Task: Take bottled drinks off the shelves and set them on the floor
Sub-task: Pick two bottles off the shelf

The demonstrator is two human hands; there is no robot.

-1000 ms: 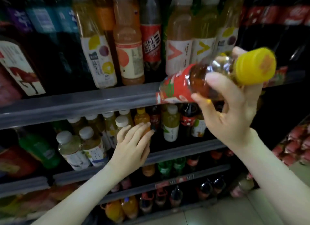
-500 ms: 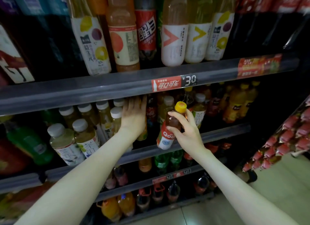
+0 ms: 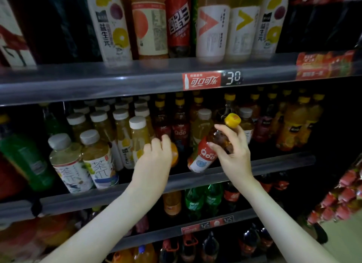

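1. Since both hands are up at the middle shelf and each has a bottle, I judge the task partway through a pick: nothing is set down yet, and no bottle shows on the pale strip of floor (image 3: 344, 235) at lower right
2. Nearest, the right hand (image 3: 234, 155) wraps thumb and fingers round the shoulder of the Qoo bottle (image 3: 203, 160), which tilts cap-right just above the shelf rail (image 3: 278, 162); it is clear plastic over dark drink, with a glossy red-and-white sleeve and a ridged yellow cap (image 3: 232, 120)
3. Level with it, the left hand (image 3: 154, 161) curls over an orange bottle (image 3: 175, 155) at the shelf's front; only a smooth, rounded orange bulge shows past the knuckles, so I cannot tell whether it has lifted
4. Beside that, the tea bottles (image 3: 78, 164) stand squat and clear, with wide flat white caps and paper-look labels; the rail before them is translucent grey plastic
5. Further in, rows of yellow-capped bottles (image 3: 293, 125) fill the same shelf, so much is left to take
6. Farthest up, tall bottles (image 3: 210, 27) with matte white labels stand untouched above a red price tag (image 3: 212, 80)
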